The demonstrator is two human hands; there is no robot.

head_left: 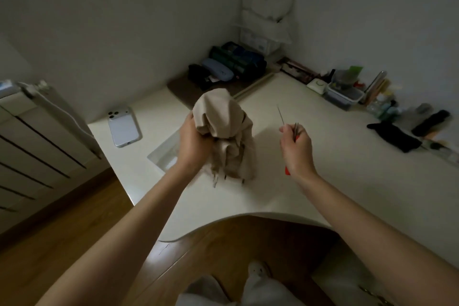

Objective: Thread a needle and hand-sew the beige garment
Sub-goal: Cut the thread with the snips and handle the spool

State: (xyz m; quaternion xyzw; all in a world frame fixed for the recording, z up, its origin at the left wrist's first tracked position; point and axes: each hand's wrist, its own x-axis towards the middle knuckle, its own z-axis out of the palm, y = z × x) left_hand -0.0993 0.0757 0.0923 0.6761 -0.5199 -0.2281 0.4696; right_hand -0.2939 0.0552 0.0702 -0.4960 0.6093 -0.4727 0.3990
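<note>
Pale bench point(347, 156), middle: the left hand point(192, 141) grips the bunched beige garment point(223, 119), its lower folds on the surface. Right of it, the right hand point(296, 149) curls round a needle point(281, 114) and a red-handled tool point(287, 170).

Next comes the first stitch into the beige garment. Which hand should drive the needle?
Right: the right hand pinches what looks like the needle, tip free, beside the beige garment; the left hand is full, gripping it.

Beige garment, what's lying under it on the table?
A clear sheet pokes out from under the beige garment on the white table. The left hand and bunched cloth cover the rest.
</note>
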